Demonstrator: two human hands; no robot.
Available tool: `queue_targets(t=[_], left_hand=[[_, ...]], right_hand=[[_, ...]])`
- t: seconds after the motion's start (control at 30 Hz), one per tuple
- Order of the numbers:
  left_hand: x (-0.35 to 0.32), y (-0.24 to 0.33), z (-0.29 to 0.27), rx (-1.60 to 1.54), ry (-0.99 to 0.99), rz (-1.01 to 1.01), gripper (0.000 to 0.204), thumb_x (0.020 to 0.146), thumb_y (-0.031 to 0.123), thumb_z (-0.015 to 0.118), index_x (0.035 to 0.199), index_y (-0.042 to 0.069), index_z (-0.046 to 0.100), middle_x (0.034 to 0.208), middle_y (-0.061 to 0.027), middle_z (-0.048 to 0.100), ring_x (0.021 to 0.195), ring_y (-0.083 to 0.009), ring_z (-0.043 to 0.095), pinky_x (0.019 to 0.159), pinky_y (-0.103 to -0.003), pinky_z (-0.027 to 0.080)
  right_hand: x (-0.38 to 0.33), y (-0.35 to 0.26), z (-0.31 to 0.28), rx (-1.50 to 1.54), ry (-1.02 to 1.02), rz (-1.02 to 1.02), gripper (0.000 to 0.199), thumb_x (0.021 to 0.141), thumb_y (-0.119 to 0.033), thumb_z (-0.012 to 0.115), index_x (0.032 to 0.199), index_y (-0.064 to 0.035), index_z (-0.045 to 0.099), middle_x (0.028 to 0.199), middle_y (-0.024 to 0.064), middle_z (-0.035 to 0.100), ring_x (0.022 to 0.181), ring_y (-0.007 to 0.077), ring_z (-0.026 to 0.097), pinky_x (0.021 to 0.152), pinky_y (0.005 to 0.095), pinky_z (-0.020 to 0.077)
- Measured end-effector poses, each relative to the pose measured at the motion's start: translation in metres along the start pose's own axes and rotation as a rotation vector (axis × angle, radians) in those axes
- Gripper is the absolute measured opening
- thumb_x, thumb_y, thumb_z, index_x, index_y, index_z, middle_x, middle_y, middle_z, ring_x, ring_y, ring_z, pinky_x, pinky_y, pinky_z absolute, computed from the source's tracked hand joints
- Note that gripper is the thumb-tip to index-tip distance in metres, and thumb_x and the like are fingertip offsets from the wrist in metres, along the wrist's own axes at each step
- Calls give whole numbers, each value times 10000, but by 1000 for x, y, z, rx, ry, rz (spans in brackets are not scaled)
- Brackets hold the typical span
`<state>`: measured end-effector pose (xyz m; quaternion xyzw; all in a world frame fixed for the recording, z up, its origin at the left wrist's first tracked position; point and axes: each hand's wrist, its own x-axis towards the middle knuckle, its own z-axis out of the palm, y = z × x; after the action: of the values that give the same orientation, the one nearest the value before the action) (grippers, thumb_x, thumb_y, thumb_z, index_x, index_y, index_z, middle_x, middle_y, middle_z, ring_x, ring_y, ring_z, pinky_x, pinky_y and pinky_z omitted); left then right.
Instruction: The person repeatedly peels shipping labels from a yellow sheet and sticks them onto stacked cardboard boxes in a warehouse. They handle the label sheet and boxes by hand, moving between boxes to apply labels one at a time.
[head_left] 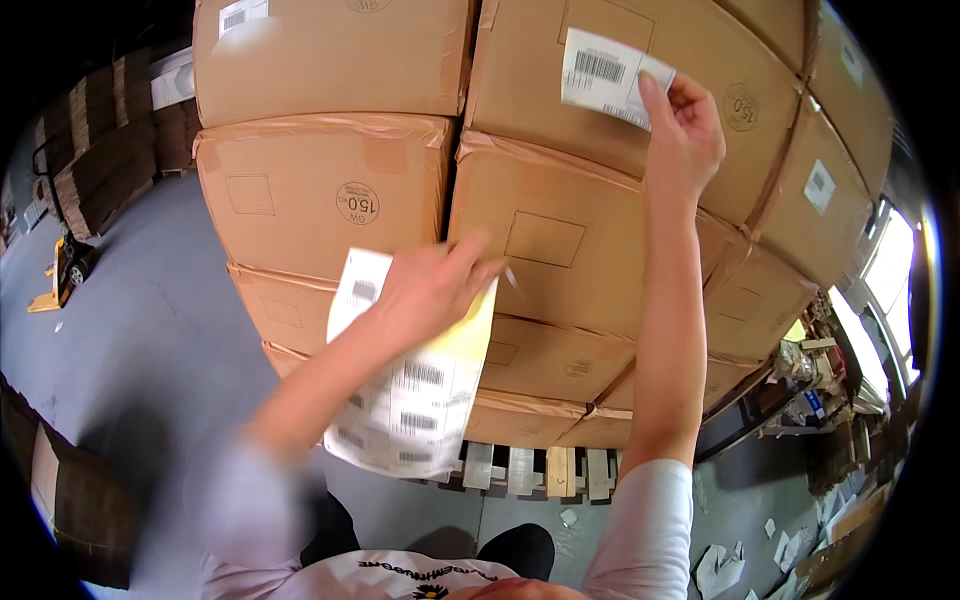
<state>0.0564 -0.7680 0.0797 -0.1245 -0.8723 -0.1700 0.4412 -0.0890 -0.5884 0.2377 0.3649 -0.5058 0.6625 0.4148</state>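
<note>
- Our right hand (690, 130) pinches 1 white label (605, 78) at its right end, thumb across the near face; we cannot see all the fingertips behind it.
- The label reaches out to the left of that hand, in front of a brown carton (520, 90). Its long axis runs sideways, dipping to the right, and from our view it overlaps the lower part of a printed rectangle (610, 15) on the cardboard.
- We cannot tell whether the label's free left end touches the carton or floats just off it.
- Of our 2 hands, the right is nearer this label; our left hand (425, 285) is lower and leftward, well apart.
- The left hand holds the label sheet (410, 410), but blur hides how its fingers close.
- The sheet hangs mostly below that hand, long axis close to upright, its bottom edge in front of the wooden pallet (520, 470).
</note>
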Motion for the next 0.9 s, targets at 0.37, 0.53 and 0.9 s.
queue_targets(t=[0.37, 0.53, 0.9], left_hand=[[149, 0, -16, 461, 148, 310, 869, 928, 323, 674, 1566, 42, 154, 556, -97, 588, 465, -295, 578, 423, -406, 447], [170, -11, -14, 529, 182, 323, 868, 923, 307, 680, 1576, 84, 153, 559, -93, 589, 465, -288, 583, 414, -405, 441], [183, 1, -14, 455, 90, 98, 798, 972, 286, 624, 1563, 75, 131, 625, -137, 615, 557, -336, 610, 501, -456, 474]], right_hand=[[68, 32, 24, 68, 6, -94, 288, 844, -128, 798, 1038, 17, 641, 898, 46, 701, 788, 89, 649, 725, 242, 551], [60, 29, 36, -29, 55, -74, 317, 822, -169, 812, 1036, -2, 649, 889, 46, 707, 776, 115, 658, 746, 268, 554], [59, 27, 38, -136, 117, -94, 319, 799, -215, 809, 1015, -31, 664, 885, 18, 701, 759, 112, 644, 757, 284, 537]])
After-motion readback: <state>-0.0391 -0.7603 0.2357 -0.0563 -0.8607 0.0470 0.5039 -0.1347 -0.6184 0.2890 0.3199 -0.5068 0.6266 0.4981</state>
